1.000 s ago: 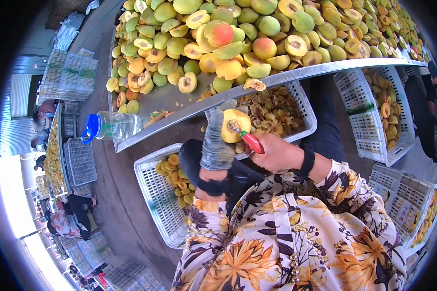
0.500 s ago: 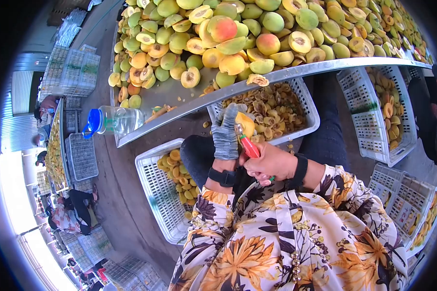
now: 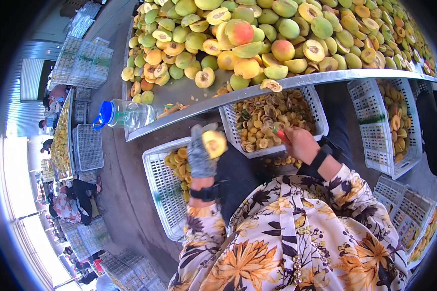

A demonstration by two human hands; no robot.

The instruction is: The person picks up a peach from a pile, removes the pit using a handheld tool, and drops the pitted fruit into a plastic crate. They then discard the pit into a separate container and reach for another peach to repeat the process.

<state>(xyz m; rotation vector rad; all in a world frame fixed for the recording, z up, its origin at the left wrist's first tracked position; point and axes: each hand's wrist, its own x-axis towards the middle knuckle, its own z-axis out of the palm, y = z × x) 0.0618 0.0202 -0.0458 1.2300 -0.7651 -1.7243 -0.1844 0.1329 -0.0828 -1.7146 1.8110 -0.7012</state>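
My left hand (image 3: pixel 201 154), in a grey knit glove, holds a yellow peach half (image 3: pixel 214 144) by its edge, cut face showing. It is just above the inner rim of the left white crate (image 3: pixel 149 160), which contains peach halves (image 3: pixel 178 167). My bare right hand (image 3: pixel 303 146) is wrapped round a red-handled pitting tool (image 3: pixel 282 136); the tool's tip is hard to make out. That hand is over the near right part of the middle white crate (image 3: pixel 230 127), which is filled with brownish scraps and pieces (image 3: pixel 267 116).
A metal-edged table (image 3: pixel 204 107) bears a heap of whole and halved peaches (image 3: pixel 243 34). A blue-capped water bottle (image 3: pixel 131 114) rests at its left corner. More fruit crates (image 3: pixel 371 126) stand to the right. Other people (image 3: pixel 75 201) work at the far left.
My hands have moved apart. The left carried the peach half leftward toward the left crate, while the right took the red-handled tool rightward over the middle crate. The view has shifted slightly.
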